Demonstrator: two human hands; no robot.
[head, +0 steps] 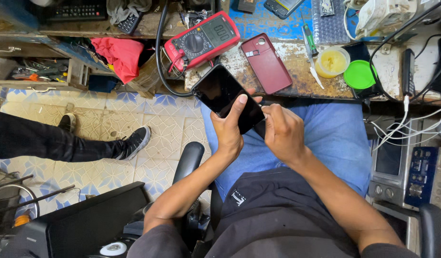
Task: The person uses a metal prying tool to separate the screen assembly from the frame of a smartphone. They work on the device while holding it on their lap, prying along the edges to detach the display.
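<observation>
Both hands work a black, glossy slab-shaped smartphone [227, 98] over the lap, just short of the desk [297, 81] edge.

The left hand [228, 129] grips the phone from below, thumb laid across its dark screen, forearm angled up from the lower left. The right hand [282, 131] curls narrow, fingertips pinching at the phone's lower right edge. On the worn desk lie a maroon plastic phone case [266, 62], a red digital multimeter [201, 40], and a bright green round lid [359, 74] beside a yellow tub [332, 61].
</observation>
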